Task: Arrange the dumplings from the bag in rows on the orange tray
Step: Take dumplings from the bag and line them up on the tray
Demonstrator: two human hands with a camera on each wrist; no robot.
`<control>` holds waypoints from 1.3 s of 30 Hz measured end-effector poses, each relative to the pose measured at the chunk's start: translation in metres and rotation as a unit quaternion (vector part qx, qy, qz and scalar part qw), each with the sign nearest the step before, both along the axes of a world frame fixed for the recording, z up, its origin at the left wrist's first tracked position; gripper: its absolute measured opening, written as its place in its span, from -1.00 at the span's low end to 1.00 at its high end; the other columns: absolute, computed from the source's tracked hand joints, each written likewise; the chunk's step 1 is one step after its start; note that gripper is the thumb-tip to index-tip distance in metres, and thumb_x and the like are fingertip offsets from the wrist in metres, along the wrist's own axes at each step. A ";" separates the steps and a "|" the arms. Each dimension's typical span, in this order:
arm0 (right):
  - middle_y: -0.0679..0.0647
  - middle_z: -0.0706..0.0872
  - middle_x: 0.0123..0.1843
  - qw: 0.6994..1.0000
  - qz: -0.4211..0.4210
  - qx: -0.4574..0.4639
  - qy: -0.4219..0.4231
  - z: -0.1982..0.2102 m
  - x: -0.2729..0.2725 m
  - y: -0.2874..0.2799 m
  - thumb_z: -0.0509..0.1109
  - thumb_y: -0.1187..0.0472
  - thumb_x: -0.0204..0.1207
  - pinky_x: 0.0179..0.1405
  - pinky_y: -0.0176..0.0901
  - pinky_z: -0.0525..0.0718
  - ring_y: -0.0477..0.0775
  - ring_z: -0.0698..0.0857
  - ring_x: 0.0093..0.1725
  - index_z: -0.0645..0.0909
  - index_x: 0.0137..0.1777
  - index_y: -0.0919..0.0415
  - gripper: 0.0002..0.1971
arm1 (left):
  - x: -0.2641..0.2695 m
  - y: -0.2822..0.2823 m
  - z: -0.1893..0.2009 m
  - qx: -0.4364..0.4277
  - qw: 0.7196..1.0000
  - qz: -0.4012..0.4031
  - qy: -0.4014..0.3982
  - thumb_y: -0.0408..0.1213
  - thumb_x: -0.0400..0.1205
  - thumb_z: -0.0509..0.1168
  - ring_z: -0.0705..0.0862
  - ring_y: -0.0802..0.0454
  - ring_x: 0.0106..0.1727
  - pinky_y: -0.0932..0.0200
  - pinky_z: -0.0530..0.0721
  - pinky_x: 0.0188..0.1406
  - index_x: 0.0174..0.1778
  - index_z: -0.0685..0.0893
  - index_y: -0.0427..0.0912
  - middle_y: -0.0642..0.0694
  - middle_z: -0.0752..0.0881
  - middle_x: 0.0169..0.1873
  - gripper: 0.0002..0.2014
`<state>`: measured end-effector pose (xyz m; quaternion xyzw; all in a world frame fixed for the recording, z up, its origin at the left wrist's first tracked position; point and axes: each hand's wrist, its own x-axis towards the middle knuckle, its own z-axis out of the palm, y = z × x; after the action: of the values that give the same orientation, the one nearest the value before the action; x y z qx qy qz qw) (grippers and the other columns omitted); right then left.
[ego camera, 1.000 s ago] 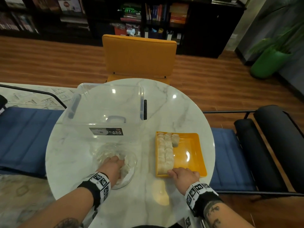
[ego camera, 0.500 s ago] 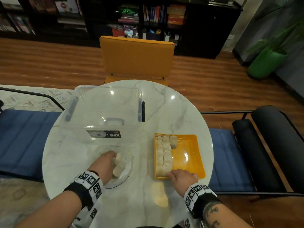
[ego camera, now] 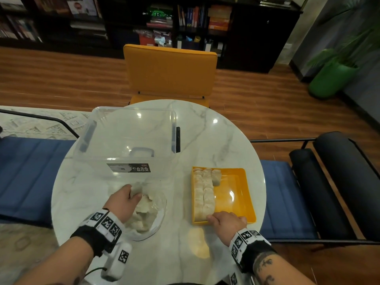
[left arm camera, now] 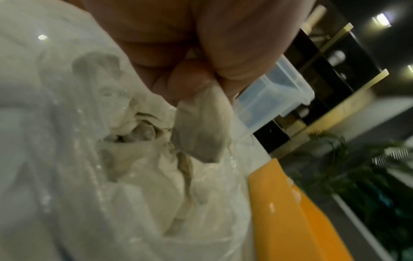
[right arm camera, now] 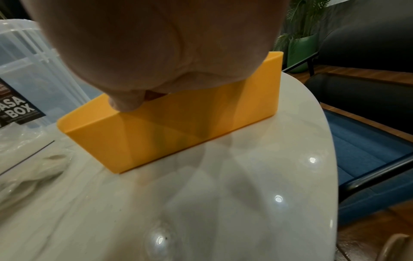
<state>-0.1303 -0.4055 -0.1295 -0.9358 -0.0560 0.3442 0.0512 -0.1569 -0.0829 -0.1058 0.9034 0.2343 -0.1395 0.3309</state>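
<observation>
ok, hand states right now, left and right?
Left hand: closed, pinching a dumpling over the bag.
Right hand: fingers curled over the near rim of the orange tray, gripping it.

Counts on the round worktop [ego camera: 216,140]

One orange tray [ego camera: 236,194], one clear bag [ego camera: 158,219], one clear storage box [ego camera: 127,136]. Two hands: left hand [ego camera: 123,202], right hand [ego camera: 227,222]. Dumplings on the tray [ego camera: 202,194]: two full rows plus one dumpling starting a third; the exact number per row is too blurred to tell. One dumpling [left arm camera: 201,127] pinched in the left hand; those in the bag cannot be counted.
</observation>
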 end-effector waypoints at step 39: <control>-0.05 0.75 -0.39 0.774 -0.233 0.584 -0.076 0.095 0.020 0.023 0.39 0.41 0.62 -0.31 -0.34 0.65 -0.15 0.71 -0.38 0.62 -0.04 0.32 -0.97 | 0.053 -0.145 0.053 -0.551 0.822 0.137 0.048 -0.37 0.50 0.09 0.58 -0.05 -0.48 0.31 0.33 -0.64 -0.07 0.66 -0.21 -0.21 0.68 -0.39 -0.75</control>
<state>-0.1099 -0.3826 -0.0346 -0.7333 -0.0305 0.1511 0.6622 -0.1040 -0.2275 -0.0531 0.5211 0.2551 -0.2423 0.7776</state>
